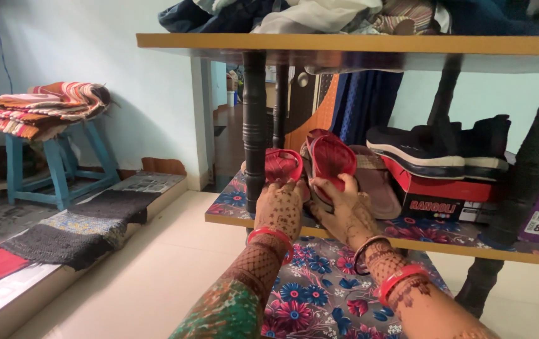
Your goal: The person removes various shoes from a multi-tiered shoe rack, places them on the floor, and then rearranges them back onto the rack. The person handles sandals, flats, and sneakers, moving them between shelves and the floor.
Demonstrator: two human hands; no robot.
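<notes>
At frame centre I have both hands on a pair of red sandals standing on the floral shelf (232,210). My left hand (280,207) lies flat, fingers pressed together, against the left sandal (282,164), which leans behind the dark post (254,125). My right hand (345,210) pinches the lower edge of the right sandal (331,158). That one stands on end, long axis near vertical and tilted a little left, sole facing me, rounded end up. Just right sit a brown slipper (376,182), then dark sneakers (439,147) on a red box (445,191).
</notes>
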